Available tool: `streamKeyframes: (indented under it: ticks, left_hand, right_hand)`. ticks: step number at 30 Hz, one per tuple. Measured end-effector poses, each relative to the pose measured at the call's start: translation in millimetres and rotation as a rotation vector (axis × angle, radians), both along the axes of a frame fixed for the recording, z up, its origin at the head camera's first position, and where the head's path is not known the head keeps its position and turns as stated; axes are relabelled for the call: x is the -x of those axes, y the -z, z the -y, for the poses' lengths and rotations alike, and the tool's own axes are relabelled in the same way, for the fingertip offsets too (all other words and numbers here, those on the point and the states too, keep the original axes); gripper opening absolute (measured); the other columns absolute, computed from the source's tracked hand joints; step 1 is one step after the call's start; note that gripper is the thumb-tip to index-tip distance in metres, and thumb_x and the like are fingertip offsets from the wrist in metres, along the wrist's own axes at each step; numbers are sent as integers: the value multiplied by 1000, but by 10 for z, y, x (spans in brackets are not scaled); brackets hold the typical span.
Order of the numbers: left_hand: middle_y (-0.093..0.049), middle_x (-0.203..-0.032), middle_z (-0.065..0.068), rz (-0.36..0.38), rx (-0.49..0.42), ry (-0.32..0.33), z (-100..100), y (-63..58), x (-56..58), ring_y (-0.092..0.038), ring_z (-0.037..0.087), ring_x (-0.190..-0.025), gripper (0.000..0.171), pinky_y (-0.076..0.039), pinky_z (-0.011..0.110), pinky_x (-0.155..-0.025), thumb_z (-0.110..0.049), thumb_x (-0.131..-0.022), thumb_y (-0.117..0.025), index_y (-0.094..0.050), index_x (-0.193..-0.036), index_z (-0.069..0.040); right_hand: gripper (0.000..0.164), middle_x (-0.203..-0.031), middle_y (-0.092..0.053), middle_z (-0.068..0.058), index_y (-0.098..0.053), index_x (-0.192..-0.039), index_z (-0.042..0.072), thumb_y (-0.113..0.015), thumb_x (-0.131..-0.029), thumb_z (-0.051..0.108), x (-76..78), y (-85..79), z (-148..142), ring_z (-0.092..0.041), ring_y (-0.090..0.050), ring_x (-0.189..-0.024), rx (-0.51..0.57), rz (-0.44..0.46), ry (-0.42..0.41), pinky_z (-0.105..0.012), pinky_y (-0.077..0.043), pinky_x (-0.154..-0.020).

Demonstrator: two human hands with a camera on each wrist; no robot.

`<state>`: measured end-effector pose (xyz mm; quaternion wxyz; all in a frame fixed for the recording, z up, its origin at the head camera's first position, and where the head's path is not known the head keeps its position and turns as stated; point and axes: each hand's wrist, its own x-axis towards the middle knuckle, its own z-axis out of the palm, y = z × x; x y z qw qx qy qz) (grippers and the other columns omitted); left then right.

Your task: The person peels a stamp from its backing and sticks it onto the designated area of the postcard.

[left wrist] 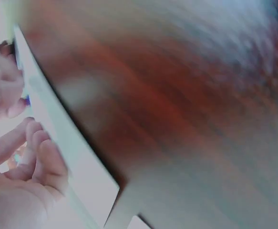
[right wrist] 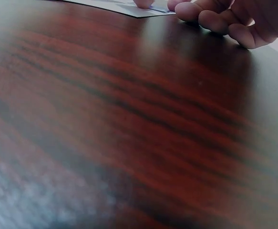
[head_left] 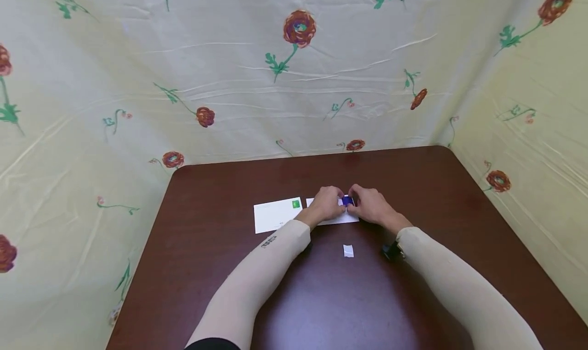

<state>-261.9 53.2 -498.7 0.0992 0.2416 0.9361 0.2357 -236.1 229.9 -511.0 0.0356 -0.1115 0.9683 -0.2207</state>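
Two white envelopes lie side by side on a brown wooden table. The left envelope [head_left: 274, 218] bears a green stamp [head_left: 296, 204] at its upper right corner. On the right envelope [head_left: 334, 221], a dark blue stamp [head_left: 347, 200] sits near the upper right corner. My left hand [head_left: 326, 203] holds the blue stamp's left edge with curled fingers, its palm side over the envelope. From the other side, the thumb and forefinger of my right hand [head_left: 371, 205] hold its right edge. Whether the stamp lies flat is hidden by the fingers.
A small white piece of paper [head_left: 348, 251] lies on the table [head_left: 220, 268] nearer to me, between the forearms. Floral cloth [head_left: 239, 105] hangs behind the table's far edge and along its sides. A dark watch-like band [head_left: 393, 250] shows at my right wrist.
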Motion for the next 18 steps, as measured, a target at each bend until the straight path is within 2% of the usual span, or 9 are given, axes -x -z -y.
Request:
streamKeyframes:
  ticks: [4, 10, 15, 18]
  left_hand:
    - [-70, -103, 7, -26, 5, 40, 46, -57, -10, -59, 18, -87, 38, -48, 26, -70, -27, -92, -70, -69, -122, -3]
    - [-67, -96, 1, -86, -79, -25, 235, -156, -45, -58, 14, -84, 31, -49, 26, -69, -26, -94, -64, -71, -118, -8]
    - [-66, -96, -1, -158, -102, -93, 537, -376, -53, -59, 14, -83, 32, -50, 30, -65, -32, -97, -60, -70, -119, -11]
    - [-66, -102, 0, -180, -115, -128, 778, -519, -88, -60, 15, -88, 34, -51, 34, -68, -36, -98, -58, -70, -121, -13]
  right_hand:
    - [41, -81, -60, -2, -59, -120, 12, -73, -88, 32, 25, 3, -46, -17, -55, -67, -1, -20, -6, -30, -45, -59]
    - [26, -78, -61, -1, -65, -111, 14, -71, -89, 27, -18, -84, -150, -17, -54, -67, 68, -117, 17, -31, -46, -60]
    - [21, -84, -63, 1, -68, -104, 16, -69, -88, 28, -93, -280, -280, -17, -56, -75, 3, -256, 26, -34, -49, -69]
    - [20, -92, -66, -3, -69, -103, 14, -69, -88, 27, -142, -391, -372, -21, -58, -83, -38, -352, 21, -40, -51, -79]
